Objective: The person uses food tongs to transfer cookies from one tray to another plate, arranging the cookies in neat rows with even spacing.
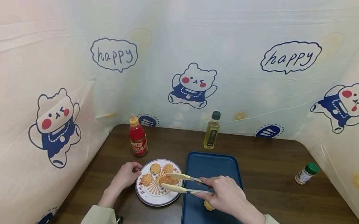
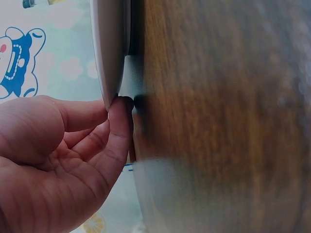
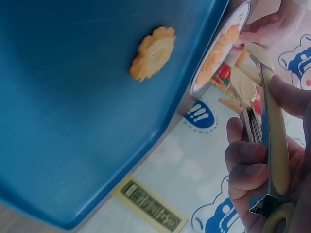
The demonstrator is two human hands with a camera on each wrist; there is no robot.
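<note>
At the left edge of a round white patterned plate (image 1: 154, 200), my left hand (image 1: 127, 174) pinches the rim between thumb and fingers; the left wrist view shows the plate's edge (image 2: 108, 53) side-on there. Several golden cookies (image 1: 146, 180) lie on the plate. My right hand (image 1: 225, 193) grips tongs (image 1: 178, 188) with pale yellow tips. Those tips reach over the plate, spread apart on either side of a cookie (image 1: 164, 180) in the head view. Below the right hand, one scalloped cookie (image 3: 153, 53) lies on a blue tray (image 3: 82, 121).
Behind the plate stands a red sauce bottle (image 1: 138, 140) with a yellow cap. An oil bottle (image 1: 211, 132) with a dark green cap is behind the tray. A small green-lidded jar (image 1: 306, 173) stands at the right of the brown wooden table (image 1: 268, 179). Printed cloth (image 1: 233, 33) surrounds it.
</note>
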